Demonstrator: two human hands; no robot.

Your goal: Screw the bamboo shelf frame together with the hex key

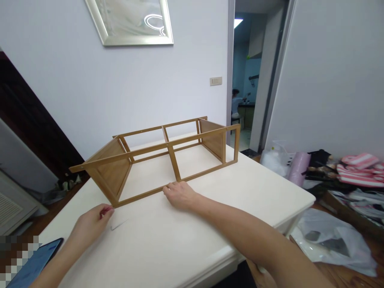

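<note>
Frame [174,163] first, since it's the main thing in the head cam: brown wood, sitting on a white table [255,188], with 2 solid end panels and open rails between them. The far side runs along near the wall.

Left hand [91,222] is at the near left corner of it, thumb and fingers drawn together right by the tip of the corner. Honestly can't tell if something tiny is pinched in there. Right hand [180,195] has its fingers curled over the near bottom rail, right around where the middle post comes down, so that one's gripping the wood.

Just right of the left fingers there's a thin L-shaped hex key [118,225] lying loose on the tabletop. Also a phone or tablet [39,262] by the left forearm, partly blocked out.

Off to the right, past the table edge: 1 purple roll [299,168], some pink striped cloth [360,170] and a clear plastic bag [339,240] lower down.
</note>
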